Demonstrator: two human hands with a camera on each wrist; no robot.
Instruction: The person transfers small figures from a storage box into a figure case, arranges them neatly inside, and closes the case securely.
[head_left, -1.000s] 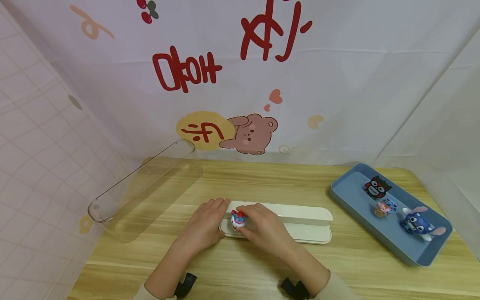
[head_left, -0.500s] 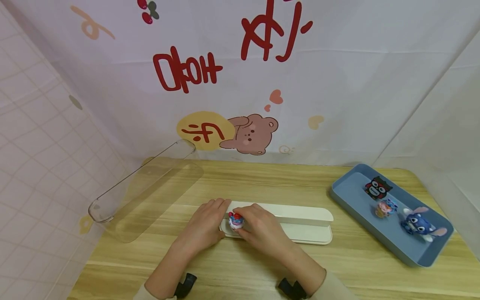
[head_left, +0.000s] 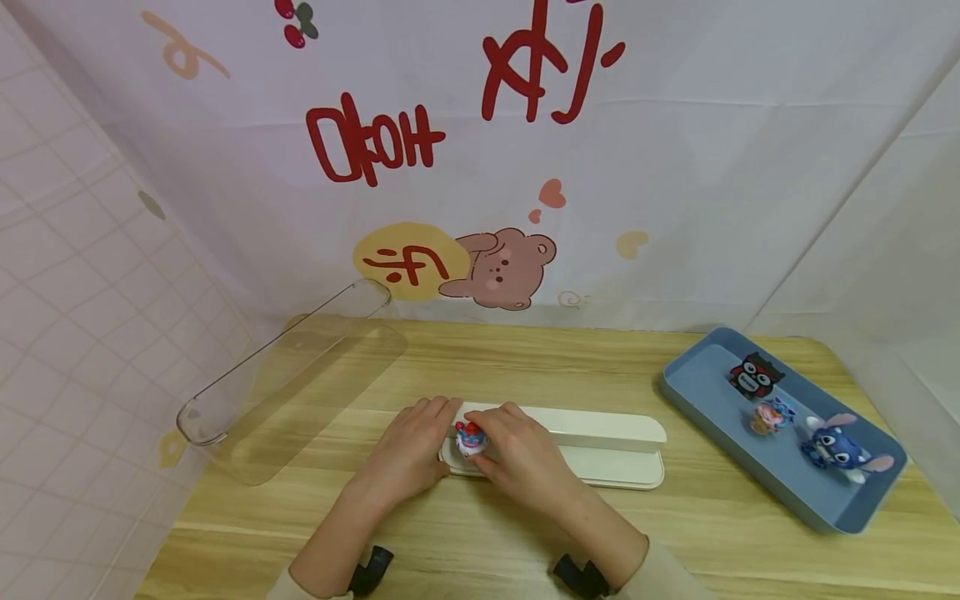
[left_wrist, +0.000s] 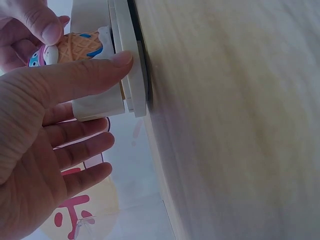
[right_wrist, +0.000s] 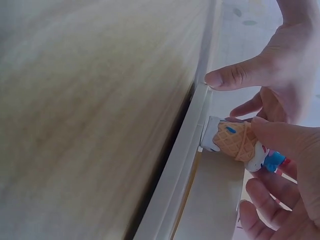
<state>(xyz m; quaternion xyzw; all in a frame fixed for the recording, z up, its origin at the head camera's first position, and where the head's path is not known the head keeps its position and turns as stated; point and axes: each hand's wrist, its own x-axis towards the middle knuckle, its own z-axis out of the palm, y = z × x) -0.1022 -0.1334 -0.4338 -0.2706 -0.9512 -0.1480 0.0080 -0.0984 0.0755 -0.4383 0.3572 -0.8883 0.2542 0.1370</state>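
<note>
A small ice-cream-cone figure [head_left: 470, 438] with a waffle cone, white base and red-blue top stands on the left end of a long white stepped base [head_left: 600, 446]. My right hand [head_left: 516, 457] pinches the figure between thumb and fingers; the right wrist view shows the figure [right_wrist: 236, 142] upright on the base's lower step [right_wrist: 210, 205]. My left hand [head_left: 415, 448] rests with straight fingers against the base's left end. In the left wrist view its thumb [left_wrist: 90, 75] presses the base's edge [left_wrist: 131, 75], beside the figure [left_wrist: 77, 47].
A clear long cover [head_left: 288, 375] lies on its side at the table's left rear. At the right a blue tray [head_left: 697, 392] holds a black-red figure [head_left: 753, 377], a pink one [head_left: 767, 417] and a blue big-eared one [head_left: 836, 446]. A printed curtain hangs behind the wooden table [head_left: 480, 525].
My right hand has shifted the figure slightly left along the base, toward its left end. The left hand has stayed in place.
</note>
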